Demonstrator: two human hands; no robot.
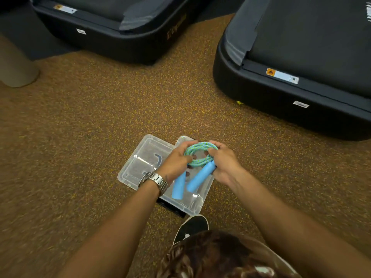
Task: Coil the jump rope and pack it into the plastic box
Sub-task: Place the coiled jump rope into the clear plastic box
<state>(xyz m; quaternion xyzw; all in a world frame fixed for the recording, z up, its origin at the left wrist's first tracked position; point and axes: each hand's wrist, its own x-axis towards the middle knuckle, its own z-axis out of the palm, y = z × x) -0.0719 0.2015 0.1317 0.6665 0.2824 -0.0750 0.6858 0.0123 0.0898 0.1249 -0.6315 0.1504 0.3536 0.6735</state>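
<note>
1. Nearest: patterned clothing at bottom edge, one dark shoe (191,227) on the speckled floor (80,137), toe just beside the box's near corner.
2. Left hand (175,162), metal watch (155,180) on the wrist, grip closed around the left side of the coiled jump rope (200,152).
3. Right hand (223,159), grip closed on the coil's right side and the top of one handle.
4. Rope looks fully coiled into several tight loops. Both blue handles (197,179) hang down toward me, held above the open plastic box (192,205).
5. Clear lid (140,159) lies just left of the box, partly under its edge or touching it; can't tell which.
6. Step, my read: coiling done, packing in hand. Next: lower the coil in flat, tuck handles inside the walls, keep loops pinched till seated so they don't spring open.
7. Far: two dark treadmill bases (291,93), well apart from the box.
</note>
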